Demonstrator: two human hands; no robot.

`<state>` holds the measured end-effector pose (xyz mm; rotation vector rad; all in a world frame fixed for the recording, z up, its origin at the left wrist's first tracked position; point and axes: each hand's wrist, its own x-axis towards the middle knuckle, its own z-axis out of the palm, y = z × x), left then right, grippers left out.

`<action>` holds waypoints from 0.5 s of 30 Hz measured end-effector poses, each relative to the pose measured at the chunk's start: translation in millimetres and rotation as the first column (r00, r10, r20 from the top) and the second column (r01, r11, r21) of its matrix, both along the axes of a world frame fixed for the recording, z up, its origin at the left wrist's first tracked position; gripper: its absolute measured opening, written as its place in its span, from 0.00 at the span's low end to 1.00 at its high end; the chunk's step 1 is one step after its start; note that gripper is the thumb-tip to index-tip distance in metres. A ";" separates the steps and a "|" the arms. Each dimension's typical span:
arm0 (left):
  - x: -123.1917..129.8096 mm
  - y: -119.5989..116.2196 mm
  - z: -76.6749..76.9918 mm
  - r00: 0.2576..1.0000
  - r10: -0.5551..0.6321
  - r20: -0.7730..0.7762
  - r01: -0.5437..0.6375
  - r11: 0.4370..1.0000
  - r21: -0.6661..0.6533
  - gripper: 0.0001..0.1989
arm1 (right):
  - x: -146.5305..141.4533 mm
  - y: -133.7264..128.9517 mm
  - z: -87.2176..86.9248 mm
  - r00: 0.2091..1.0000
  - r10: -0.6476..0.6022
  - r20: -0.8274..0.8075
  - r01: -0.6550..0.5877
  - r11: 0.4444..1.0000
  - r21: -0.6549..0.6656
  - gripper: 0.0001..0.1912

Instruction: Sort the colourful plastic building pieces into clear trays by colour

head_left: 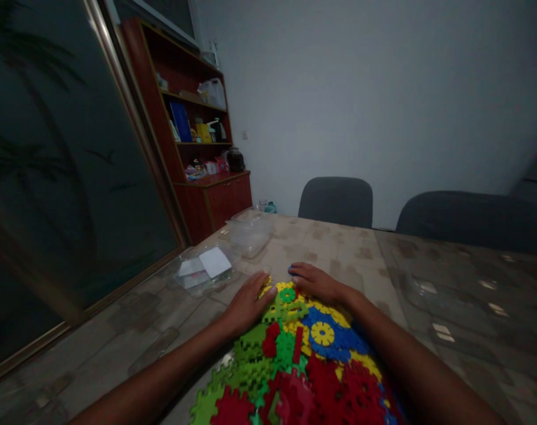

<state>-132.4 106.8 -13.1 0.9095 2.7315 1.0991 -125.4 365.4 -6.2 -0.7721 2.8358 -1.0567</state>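
Note:
A heap of plastic gear-like pieces (286, 348) in green, red, yellow and blue lies on the table at the bottom centre. My left hand (249, 300) rests at the heap's far left edge, fingers apart, touching yellow and green pieces. At the far right edge is my right hand (315, 283), its fingers bent over the pieces, with a bit of blue at the fingertips; whether it grips that piece is unclear. Between the hands lies a small green flower-shaped piece (287, 295). A yellow round piece (322, 333) sits on blue ones nearer to me.
Clear plastic containers (251, 231) stand on the patterned table (330, 239) beyond my left hand, one holding white papers (215, 262). Two grey chairs (336, 200) are at the far side. A red-brown shelf cabinet (197, 118) and a glass door (65, 147) are at left.

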 end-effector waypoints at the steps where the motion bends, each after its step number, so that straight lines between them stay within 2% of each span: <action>1: 5.0 0.5 2.1 1.000 -0.024 0.014 0.024 1.000 0.011 0.34 | 9.8 -0.9 0.9 0.999 0.037 0.005 -0.037 0.999 -0.004 0.24; 5: 26.6 5.9 8.1 0.988 -0.140 0.064 0.137 0.989 0.057 0.33 | 54.8 2.1 11.2 0.992 0.125 0.015 -0.124 0.992 -0.037 0.34; 8: 39.1 15.2 13.1 0.966 -0.239 0.095 0.231 0.969 0.085 0.33 | 87.6 10.5 23.7 0.994 0.108 0.035 -0.106 0.993 -0.060 0.34; 10: 43.7 17.1 19.8 0.949 -0.294 0.115 0.283 0.954 0.103 0.33 | 109.6 23.9 29.8 0.998 0.037 0.051 -0.033 0.997 -0.065 0.31; 12: 45.6 7.0 28.8 0.940 -0.325 0.100 0.314 0.943 0.114 0.35 | 134.8 46.7 29.1 0.995 -0.082 0.060 0.086 0.994 -0.069 0.31; 14: 48.3 -19.4 35.7 0.940 -0.341 0.031 0.337 0.937 0.098 0.38 | 165.9 77.1 19.0 0.970 -0.235 0.057 0.239 0.968 -0.072 0.33; 15: 51.7 -37.9 36.7 0.940 -0.342 -0.003 0.341 0.937 0.077 0.39 | 184.0 93.0 10.6 0.940 -0.339 0.050 0.341 0.937 -0.068 0.32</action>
